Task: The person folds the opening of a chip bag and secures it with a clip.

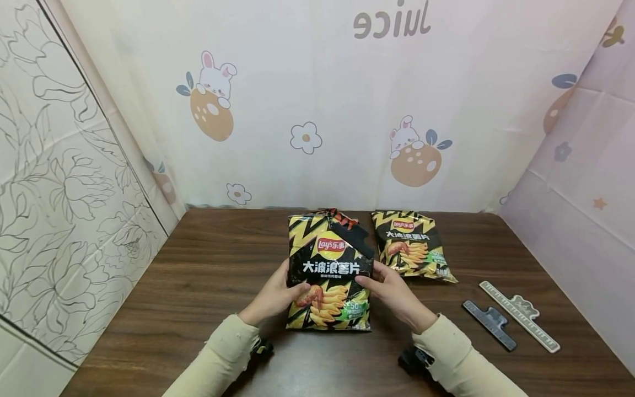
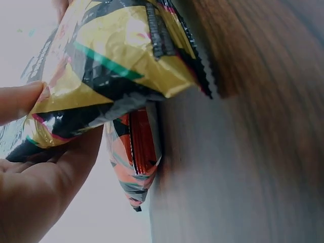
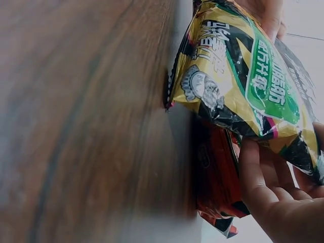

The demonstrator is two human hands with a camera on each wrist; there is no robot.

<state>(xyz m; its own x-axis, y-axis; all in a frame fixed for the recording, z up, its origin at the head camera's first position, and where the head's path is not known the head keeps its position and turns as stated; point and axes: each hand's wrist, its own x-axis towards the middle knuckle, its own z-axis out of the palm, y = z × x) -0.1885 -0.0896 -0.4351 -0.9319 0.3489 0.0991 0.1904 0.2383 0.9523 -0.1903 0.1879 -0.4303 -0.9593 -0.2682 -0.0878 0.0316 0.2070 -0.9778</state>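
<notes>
Both hands hold a black-and-yellow Lay's chip bag point(image 1: 329, 303) upright above the table, its printed front facing me. My left hand point(image 1: 278, 295) grips its left edge, thumb on the front and fingers behind. My right hand point(image 1: 397, 292) grips the right edge the same way. A black bar, looking like a bag clip point(image 1: 352, 238), sits slantwise across the bag's upper right corner. Behind the bag is a red-and-black packet point(image 3: 215, 167), mostly hidden in the head view. The left wrist view shows the held bag's crimped bottom edge close to the wood.
A second Lay's bag point(image 1: 409, 248) lies at the back right of the brown table point(image 1: 208, 264). Near the right side rest a dark grey bag clip point(image 1: 488, 325) and a longer pale green clip point(image 1: 521, 315). A printed curtain point(image 1: 307, 82) hangs behind the table.
</notes>
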